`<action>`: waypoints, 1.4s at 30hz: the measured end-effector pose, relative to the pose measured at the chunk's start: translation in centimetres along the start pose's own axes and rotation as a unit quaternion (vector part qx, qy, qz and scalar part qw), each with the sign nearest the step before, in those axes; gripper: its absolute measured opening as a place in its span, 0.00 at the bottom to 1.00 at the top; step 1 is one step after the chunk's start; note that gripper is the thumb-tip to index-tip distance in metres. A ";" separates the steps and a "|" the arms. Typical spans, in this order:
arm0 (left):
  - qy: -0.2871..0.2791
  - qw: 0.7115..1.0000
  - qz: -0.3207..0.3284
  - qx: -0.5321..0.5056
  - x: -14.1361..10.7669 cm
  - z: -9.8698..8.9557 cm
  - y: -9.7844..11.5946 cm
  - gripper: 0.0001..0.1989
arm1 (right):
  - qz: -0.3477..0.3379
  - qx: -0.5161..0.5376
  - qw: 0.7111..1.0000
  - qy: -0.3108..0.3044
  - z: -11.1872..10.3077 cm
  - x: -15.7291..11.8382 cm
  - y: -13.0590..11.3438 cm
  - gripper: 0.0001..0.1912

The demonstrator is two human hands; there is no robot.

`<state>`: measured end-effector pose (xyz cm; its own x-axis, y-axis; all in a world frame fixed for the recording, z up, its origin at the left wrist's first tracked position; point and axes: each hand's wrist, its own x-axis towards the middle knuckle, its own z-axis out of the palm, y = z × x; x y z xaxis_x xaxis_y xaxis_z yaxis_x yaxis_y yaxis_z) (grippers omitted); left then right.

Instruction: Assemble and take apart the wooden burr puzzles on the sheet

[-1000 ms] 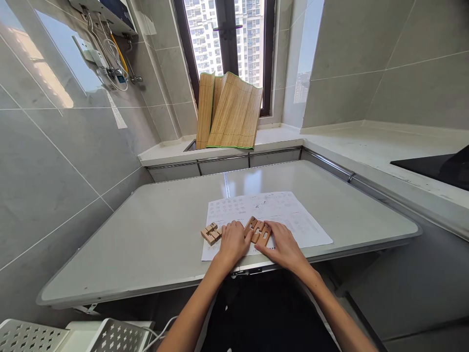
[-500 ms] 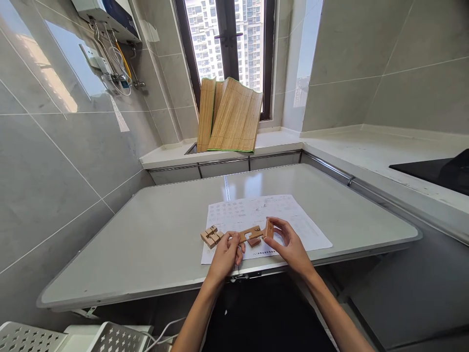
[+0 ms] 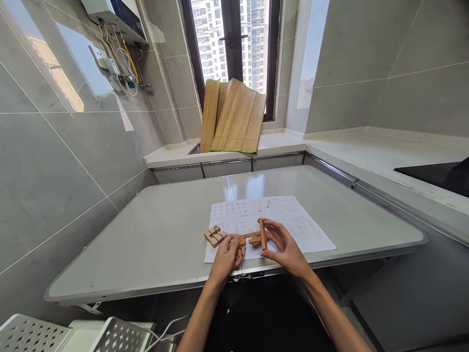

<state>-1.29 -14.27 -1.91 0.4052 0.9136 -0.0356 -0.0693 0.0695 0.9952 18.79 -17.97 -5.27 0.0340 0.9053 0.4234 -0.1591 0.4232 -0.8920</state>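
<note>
My left hand [image 3: 224,256] is closed, its thumb and fingers pinching the left end of a notched wooden puzzle piece [image 3: 253,235] with a dark mark on it. Between the thumb and fingertips of my right hand [image 3: 286,248], an upright wooden puzzle piece [image 3: 263,234] stands edge-on. It crosses in front of the notched piece's right end; whether the two touch, I cannot tell. Below the notched piece, part of another brown wooden piece shows. A cluster of paler interlocked wooden blocks [image 3: 215,236] lies left of my left hand, partly on a printed sheet [image 3: 311,233].
The sheet lies on a pale folding table [image 3: 164,234] near its front edge. Behind stands a bamboo mat [image 3: 238,117] against the window. A white counter [image 3: 348,146] with a black hob [image 3: 439,174] runs along the right. White perforated baskets [image 3: 32,335] sit low at the left.
My right hand has moved left and turned its piece from showing a broad face to edge-on, in front of the notched piece's end. My left hand keeps its pinch. The view has shifted slightly.
</note>
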 end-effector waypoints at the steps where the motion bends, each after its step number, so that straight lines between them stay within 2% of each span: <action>1: 0.001 1.000 0.000 -0.001 0.0 0.0 0.0 0.24 | 0.002 0.001 1.000 -0.003 0.0 0.0 0.0 0.37; 12: 0.000 0.999 -0.020 -0.033 -0.1 -0.2 -0.2 0.23 | 0.016 0.001 0.999 -0.049 -0.2 -0.1 -0.4 0.36; 20: -0.021 0.997 -0.025 -0.064 0.0 -0.6 -0.5 0.23 | 0.022 0.003 0.999 -0.040 -0.2 -0.1 -0.4 0.37; 25: -0.028 0.996 -0.039 -0.075 0.1 -0.6 -0.5 0.24 | 0.011 0.020 0.997 -0.078 0.2 -0.2 -0.6 0.38; 32: -0.009 0.998 -0.035 -0.059 0.3 -0.4 -1.0 0.26 | 0.023 -0.014 0.999 -0.037 0.4 -0.5 -0.4 0.48; 36: -0.004 0.998 -0.028 -0.050 0.2 -0.4 -1.1 0.27 | 0.037 -0.034 0.997 -0.055 0.3 -0.6 -0.8 0.45; 42: -0.003 0.999 -0.031 -0.031 0.2 -0.4 -1.2 0.28 | 0.008 -0.050 0.997 -0.064 0.2 -0.4 -1.3 0.44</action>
<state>-1.54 -14.04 -3.18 0.4167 0.9040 -0.0959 -0.1003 0.1506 0.9835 18.78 -18.89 -4.30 -0.0942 0.9023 0.4208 -0.0591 0.4168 -0.9071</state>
